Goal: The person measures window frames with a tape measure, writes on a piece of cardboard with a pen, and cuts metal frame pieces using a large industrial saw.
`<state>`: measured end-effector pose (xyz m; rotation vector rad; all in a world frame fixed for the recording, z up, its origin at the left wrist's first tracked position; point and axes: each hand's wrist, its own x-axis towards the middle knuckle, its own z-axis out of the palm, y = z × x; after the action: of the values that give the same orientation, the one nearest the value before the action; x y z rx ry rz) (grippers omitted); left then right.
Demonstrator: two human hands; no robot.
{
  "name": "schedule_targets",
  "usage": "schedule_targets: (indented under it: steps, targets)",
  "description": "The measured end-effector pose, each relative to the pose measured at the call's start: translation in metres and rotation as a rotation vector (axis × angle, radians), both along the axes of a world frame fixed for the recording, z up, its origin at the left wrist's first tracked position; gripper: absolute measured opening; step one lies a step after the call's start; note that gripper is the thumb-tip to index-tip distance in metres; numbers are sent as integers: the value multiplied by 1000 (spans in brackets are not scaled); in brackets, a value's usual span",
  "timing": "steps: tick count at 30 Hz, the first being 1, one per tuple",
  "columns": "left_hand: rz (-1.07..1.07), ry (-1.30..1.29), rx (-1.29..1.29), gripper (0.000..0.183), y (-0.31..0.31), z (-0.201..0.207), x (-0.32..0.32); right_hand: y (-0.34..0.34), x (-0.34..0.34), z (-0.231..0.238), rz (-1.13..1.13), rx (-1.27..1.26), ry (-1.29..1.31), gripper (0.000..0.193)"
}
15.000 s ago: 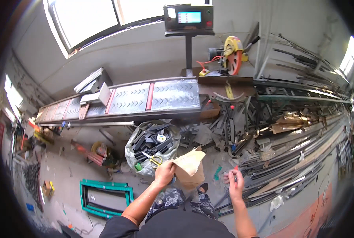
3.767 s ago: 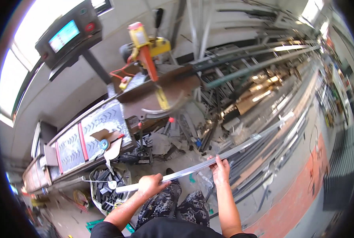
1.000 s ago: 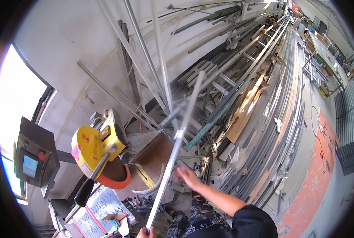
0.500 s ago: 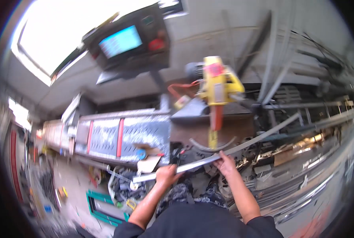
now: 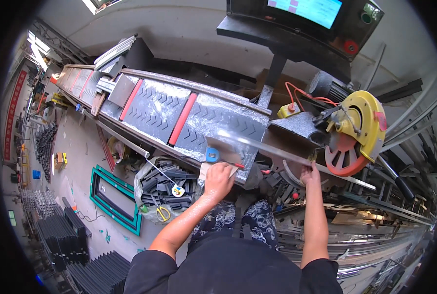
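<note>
My right hand (image 5: 310,174) grips a long, pale metal bar (image 5: 272,148) near its middle, with the thumb and fingers closed around it. The bar slants from above the conveyor-like bench (image 5: 213,120) past the yellow cut-off saw (image 5: 365,117) with its orange blade guard (image 5: 344,156). My left hand (image 5: 219,181) rests at the bench's near edge on a piece of brown cardboard (image 5: 206,171), fingers curled; what is in them, if anything, is hidden. Just beyond those fingers lies a blue tape measure (image 5: 212,155), and beside them a red-tipped pen (image 5: 239,165).
A black control box with a lit screen (image 5: 306,11) stands above the saw. Below the bench are a bag of dark offcuts (image 5: 162,179) and a green frame (image 5: 98,198). Stacked metal lengths (image 5: 360,245) lie at the right. Dark profiles (image 5: 64,240) stand at the lower left.
My left hand has let go of the bar and moved to the cardboard on the bench. The right hand has lifted the bar up toward the saw. The view has swung left.
</note>
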<state>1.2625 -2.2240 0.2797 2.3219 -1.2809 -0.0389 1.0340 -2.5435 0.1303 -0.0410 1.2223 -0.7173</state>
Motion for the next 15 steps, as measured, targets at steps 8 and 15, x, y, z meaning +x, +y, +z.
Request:
schedule_targets:
  steps: [8,15]
  targets:
    - [133,55,219,35,11,-50,24,-53,10,-40,-74,140,211,20]
    - [432,68,547,68,-10,-104,53,10,15,17,316,-76,159,16]
